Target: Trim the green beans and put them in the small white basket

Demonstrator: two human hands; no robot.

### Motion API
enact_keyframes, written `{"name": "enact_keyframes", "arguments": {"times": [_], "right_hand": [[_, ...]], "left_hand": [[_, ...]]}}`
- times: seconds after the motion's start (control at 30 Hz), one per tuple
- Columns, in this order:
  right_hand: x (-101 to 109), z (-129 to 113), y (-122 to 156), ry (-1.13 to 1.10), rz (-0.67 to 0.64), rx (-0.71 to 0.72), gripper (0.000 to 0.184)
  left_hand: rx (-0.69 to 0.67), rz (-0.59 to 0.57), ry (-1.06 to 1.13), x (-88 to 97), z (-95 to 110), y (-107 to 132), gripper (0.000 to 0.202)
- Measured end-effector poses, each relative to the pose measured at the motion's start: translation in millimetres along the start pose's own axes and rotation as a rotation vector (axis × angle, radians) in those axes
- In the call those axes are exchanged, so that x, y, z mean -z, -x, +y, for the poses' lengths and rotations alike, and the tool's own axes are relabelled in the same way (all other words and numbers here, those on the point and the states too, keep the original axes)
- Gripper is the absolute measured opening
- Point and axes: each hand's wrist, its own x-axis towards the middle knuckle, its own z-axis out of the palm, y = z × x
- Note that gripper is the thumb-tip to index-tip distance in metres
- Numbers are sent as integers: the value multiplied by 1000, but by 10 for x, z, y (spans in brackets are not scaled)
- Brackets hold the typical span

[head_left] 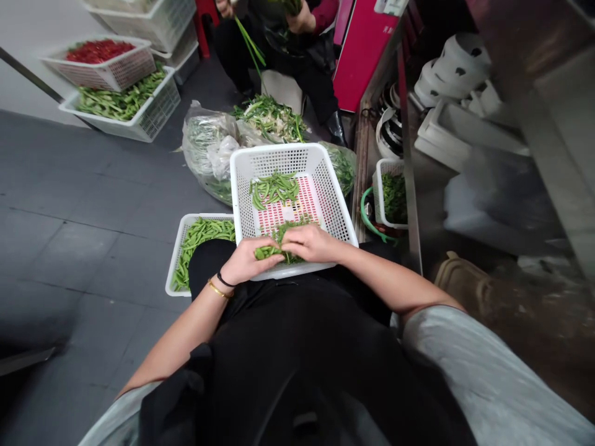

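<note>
My left hand [251, 258], with a black band and a gold bracelet at its wrist, is closed around a few green beans [266, 252]. Fingers of my right hand [310, 243] are pinched together at the ends of these beans, meeting the left fingertips. Both hands are over the near side of a white perforated basket [338, 214] on my lap. Inside it, a loose pile of green beans [274, 189] lies toward the far side. Small green bits [294, 228] lie just beyond my right hand, which partly hides them.
A second white basket [173, 272] full of green beans stands at my left leg. Plastic bags of greens [209, 145] lie beyond my basket, before a seated person [279, 46] handling long green stalks. Stacked baskets [134, 121] are back left; a metal shelf [411, 186] runs along the right.
</note>
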Motion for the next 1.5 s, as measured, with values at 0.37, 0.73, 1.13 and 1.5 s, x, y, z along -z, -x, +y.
{"name": "enact_keyframes", "arguments": {"times": [0.37,0.73,1.13,1.5], "right_hand": [[209,833,-26,92,-298,-454,38],[-38,1503,-1066,739,-126,-705,33],[-265,253,-3,398,122,-137,28],[-136,-51,228,-768,-271,-235,27]], "left_hand": [[230,624,905,450,-324,-322,14],[363,329,833,290,-434,-288,27],[285,343,668,-53,-430,-318,31],[317,-137,661,-112,-187,-29,31]]}}
